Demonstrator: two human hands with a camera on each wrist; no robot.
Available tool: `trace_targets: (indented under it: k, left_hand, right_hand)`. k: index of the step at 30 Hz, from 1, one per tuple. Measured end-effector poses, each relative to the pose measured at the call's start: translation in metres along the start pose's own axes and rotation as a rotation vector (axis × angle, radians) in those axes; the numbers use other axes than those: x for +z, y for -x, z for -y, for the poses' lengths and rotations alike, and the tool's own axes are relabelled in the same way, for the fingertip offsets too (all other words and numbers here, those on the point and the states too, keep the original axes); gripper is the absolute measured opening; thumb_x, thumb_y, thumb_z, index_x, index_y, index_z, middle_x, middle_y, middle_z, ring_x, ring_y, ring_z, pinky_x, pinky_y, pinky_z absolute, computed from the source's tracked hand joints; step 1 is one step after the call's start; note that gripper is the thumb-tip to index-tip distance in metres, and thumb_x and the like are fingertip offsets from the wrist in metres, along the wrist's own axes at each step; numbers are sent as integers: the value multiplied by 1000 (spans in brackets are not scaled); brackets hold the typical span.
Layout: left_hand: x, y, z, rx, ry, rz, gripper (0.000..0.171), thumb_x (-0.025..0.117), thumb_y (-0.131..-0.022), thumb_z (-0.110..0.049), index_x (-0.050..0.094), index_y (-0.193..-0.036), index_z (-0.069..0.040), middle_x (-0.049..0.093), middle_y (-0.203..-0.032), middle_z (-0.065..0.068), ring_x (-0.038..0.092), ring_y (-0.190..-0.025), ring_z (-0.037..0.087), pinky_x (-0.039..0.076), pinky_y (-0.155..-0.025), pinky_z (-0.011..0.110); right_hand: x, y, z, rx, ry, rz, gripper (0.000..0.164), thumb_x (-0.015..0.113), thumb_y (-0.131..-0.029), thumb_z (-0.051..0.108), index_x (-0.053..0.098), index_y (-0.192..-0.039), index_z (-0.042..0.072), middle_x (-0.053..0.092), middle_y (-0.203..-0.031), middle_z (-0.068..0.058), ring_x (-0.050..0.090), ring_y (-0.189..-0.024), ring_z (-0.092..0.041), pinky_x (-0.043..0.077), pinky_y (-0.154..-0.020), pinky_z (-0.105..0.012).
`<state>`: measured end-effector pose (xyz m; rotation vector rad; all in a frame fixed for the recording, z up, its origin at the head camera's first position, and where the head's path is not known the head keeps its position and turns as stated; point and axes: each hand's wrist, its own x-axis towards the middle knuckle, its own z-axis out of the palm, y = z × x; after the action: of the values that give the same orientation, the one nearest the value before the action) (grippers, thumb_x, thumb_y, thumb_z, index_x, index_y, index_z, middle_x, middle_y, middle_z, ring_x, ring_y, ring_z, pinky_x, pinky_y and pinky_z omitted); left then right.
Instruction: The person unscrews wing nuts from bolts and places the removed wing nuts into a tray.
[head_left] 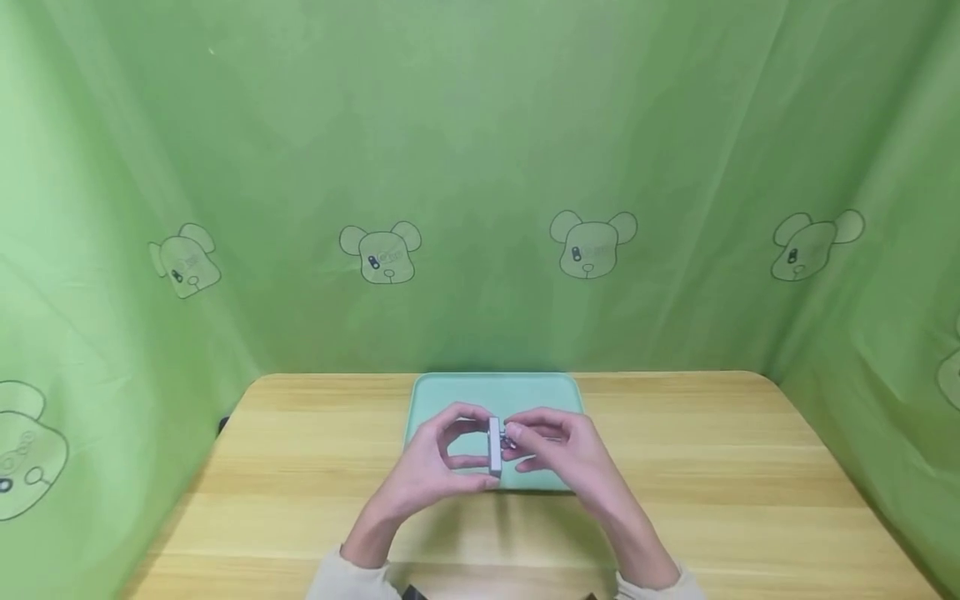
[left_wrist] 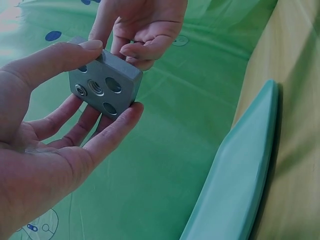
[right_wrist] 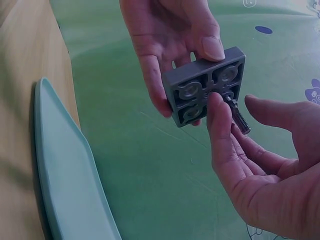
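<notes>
Head view: crinkly green sheet (head_left: 480, 125) is filling the background, its bear prints (head_left: 597, 254) showing markings too faint to read tbh. Woodgrain table (head_left: 697, 458) is holding a smooth mint tray (head_left: 495, 390). Left hand (head_left: 429, 460) is gripping a square grey block (head_left: 494, 448), lower centre; right hand (head_left: 573, 442) is holding a threaded screw (right_wrist: 242, 121), fingers curled.

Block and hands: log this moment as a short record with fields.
Block: grey, round holes in one face, held in the air
Left hand: grips the block's edges
Screw: at the block's recessed face; seating unclear
Right hand: fingers at the screw; pinch unclear
Tray: pale green, on the table
Backdrop: green sheet, animal-head drawings
</notes>
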<state>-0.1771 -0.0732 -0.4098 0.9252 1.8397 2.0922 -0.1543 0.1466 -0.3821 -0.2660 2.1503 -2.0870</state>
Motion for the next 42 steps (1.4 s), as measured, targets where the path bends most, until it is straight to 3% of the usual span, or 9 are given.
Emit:
trace_targets:
  k: [10, 17, 27, 32, 34, 37, 39, 42]
  left_hand:
    - [0, 1, -2, -38, -11, -10, 66, 83, -73, 12, 57, -131, -3, 52, -135, 17, 54, -131, 35, 60, -98, 47]
    - [1, -1, -1, -35, 6, -1, 65, 83, -73, 13, 57, -130, -2, 52, -136, 18, 56, -130, 33, 60, -98, 47]
    - [-3, 0, -3, -48, 15, -10, 63, 84, -74, 9, 58, -130, -1, 54, -136, 18, 57, -128, 31, 60, -98, 48]
    - [-6, 0, -6, -42, 29, -17, 63, 84, -74, 9, 59, -130, -3, 52, -138, 21, 57, -129, 33, 60, -98, 50]
    - [-7, 1, -6, -43, 44, -12, 63, 84, -74, 9, 58, -130, -2, 50, -139, 25, 57, -129, 33, 60, -97, 50]
    - [-8, 2, -7, -49, 57, -11, 63, 84, -74, 9, 58, -130, -2, 49, -139, 24, 57, -129, 34, 60, -97, 50]
    - [-8, 2, -7, -52, 62, -12, 64, 84, -74, 9, 58, -131, -2, 50, -138, 21, 57, -129, 33, 61, -96, 50]
    - [-8, 2, -6, -46, 69, -13, 64, 84, -74, 10, 57, -130, -2, 50, -137, 19, 56, -130, 34, 60, -97, 51]
  right_hand:
    - [1, -1, -1, -13, 16, -13, 33, 76, -93, 13, 68, -114, -11, 74, -102, -21, 74, -90, -31, 67, -79, -42]
    - [-2, 1, -4, -105, 122, -44, 22, 80, -90, 14, 75, -106, 1, 75, -101, -14, 75, -89, -29, 67, -78, -40]
    - [4, 0, -9, -423, 279, -102, 14, 82, -86, 5, 80, -99, 10, 78, -97, 0, 75, -89, -19, 66, -82, -31]
    - [6, -5, -12, -704, 411, -125, 22, 82, -82, -6, 80, -98, 9, 78, -98, -2, 75, -87, -21, 64, -79, -24]
    - [6, -7, -14, -844, 469, -136, 27, 83, -77, -10, 80, -96, 8, 78, -98, -4, 75, -87, -22, 63, -82, -22]
    - [7, -10, -16, -989, 502, -142, 33, 83, -70, -15, 79, -95, 6, 78, -98, -8, 76, -88, -25, 61, -88, -20]
    - [8, -11, -17, -1029, 504, -139, 34, 83, -69, -16, 78, -95, 6, 78, -98, -10, 75, -88, -26, 60, -91, -21]
    - [7, -9, -17, -961, 470, -111, 36, 85, -71, -13, 77, -101, 6, 77, -101, -8, 75, -90, -25, 62, -89, -24]
